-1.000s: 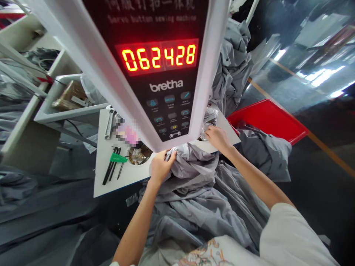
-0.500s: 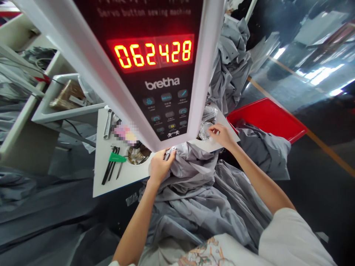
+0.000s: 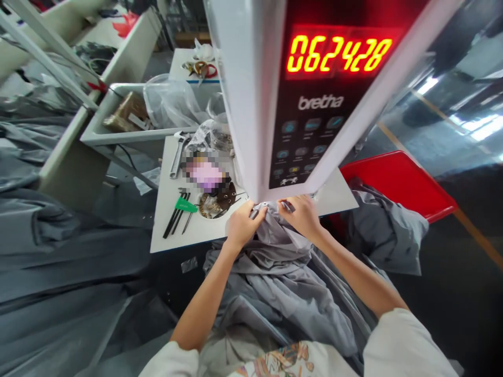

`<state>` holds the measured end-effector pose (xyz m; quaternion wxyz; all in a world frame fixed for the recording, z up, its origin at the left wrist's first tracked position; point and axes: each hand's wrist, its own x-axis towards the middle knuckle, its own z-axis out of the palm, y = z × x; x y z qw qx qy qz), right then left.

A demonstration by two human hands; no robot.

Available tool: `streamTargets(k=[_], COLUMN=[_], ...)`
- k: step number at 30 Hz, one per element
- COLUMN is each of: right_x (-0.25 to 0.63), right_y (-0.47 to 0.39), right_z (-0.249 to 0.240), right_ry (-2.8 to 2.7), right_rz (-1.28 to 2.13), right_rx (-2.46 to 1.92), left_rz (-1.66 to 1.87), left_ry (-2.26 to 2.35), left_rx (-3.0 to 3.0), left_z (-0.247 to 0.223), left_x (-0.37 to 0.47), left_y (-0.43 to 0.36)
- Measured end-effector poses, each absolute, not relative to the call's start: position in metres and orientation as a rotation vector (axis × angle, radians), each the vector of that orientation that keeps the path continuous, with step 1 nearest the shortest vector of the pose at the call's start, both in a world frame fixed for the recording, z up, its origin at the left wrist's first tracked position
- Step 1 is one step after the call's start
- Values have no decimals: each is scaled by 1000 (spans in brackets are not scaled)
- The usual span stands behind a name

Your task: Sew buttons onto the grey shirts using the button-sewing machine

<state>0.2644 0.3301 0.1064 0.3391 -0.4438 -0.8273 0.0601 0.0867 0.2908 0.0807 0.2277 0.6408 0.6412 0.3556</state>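
Grey fabric [image 3: 283, 256] lies bunched over the table's front edge and spills down across my lap. My left hand [image 3: 243, 224] pinches a fold of it just below the button sewing machine's control panel [image 3: 310, 120]. Close by, to the right, my right hand [image 3: 302, 215] is at the fabric's upper edge with curled fingers. Thumb and forefinger come together there, and anything between them is too small to make out. The machine's housing hides the sewing area behind both hands.
On the white table [image 3: 165, 209] lie an adjustable wrench [image 3: 177, 155], hex keys in a green holder [image 3: 181, 209] and small metal parts [image 3: 212, 205] in a round recess. At right stands a red tray [image 3: 404, 183], grey cloth [image 3: 387, 230] beside it. A grey bin [image 3: 118, 137] stands behind left.
My right hand has moved left from the clear plastic bag on the table to the fabric beside my left hand. The head view has shifted, placing the panel further right. My left hand keeps its hold.
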Motion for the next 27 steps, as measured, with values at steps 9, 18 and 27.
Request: streamTargets(k=[9, 18, 27], right_x=[247, 247, 249], right_y=[334, 338, 338], right_z=[111, 116, 122], right_ry=[-2353, -2451, -2543], right_rz=[-42, -209, -289], right_rx=[-1212, -1092, -1019], left_rz=[1083, 1081, 1049], left_ry=[1741, 1748, 1763], left_rx=[1845, 1848, 1846], left_z=[72, 76, 77], left_x=[85, 83, 82], left_y=[292, 292, 291])
